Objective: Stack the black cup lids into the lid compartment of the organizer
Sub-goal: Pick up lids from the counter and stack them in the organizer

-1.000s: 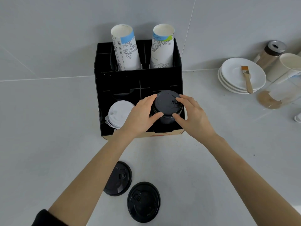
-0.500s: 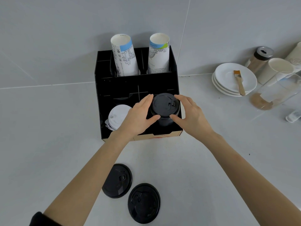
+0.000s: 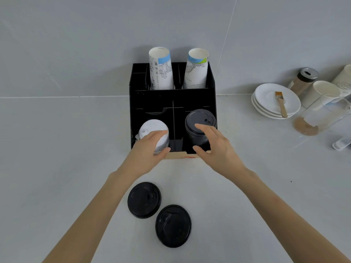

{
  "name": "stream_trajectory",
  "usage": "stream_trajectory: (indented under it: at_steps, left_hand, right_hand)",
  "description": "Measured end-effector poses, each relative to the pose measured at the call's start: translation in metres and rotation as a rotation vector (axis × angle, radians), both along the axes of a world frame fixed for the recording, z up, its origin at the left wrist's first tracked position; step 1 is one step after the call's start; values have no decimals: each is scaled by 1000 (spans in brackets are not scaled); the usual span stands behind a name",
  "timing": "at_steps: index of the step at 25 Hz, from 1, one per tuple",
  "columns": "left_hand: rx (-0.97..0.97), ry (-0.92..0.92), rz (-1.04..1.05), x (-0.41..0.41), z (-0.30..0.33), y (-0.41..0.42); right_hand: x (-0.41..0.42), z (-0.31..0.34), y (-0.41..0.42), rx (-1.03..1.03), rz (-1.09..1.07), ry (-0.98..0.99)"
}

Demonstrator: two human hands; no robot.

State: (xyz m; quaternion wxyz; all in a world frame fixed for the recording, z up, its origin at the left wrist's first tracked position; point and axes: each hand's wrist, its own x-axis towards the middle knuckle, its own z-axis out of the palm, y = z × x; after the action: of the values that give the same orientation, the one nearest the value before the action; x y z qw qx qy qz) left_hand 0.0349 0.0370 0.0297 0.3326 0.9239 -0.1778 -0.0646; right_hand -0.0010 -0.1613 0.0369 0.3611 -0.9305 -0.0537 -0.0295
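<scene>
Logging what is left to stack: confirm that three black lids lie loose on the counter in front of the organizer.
Not three. The head view shows two loose black lids on the counter, one nearer the organizer and one closer to the person. The rest holds: both lie in front of it, with the black lid stack already in its front right compartment.

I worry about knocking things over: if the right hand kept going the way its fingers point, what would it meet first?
Probably the black lid stack; the right hand already reaches it.
</scene>
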Motion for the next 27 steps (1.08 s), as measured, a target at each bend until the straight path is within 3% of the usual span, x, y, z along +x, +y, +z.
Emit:
stream_trajectory:
  at_steps: [4, 13, 19, 27]
  left_hand:
    - [49, 1, 11, -23, -8, 30]
    - [143, 219, 112, -80, -54, 78]
    - [113, 288, 111, -97, -72, 83]
    - [191, 204, 76, -107, -88, 85]
  right_hand:
    - [-11, -10, 23, -13, 110, 45]
    - [-39, -56, 71, -94, 325, 267]
    - [-49, -75, 87, -116, 397, 385]
    - [-54, -84, 95, -133, 389, 350]
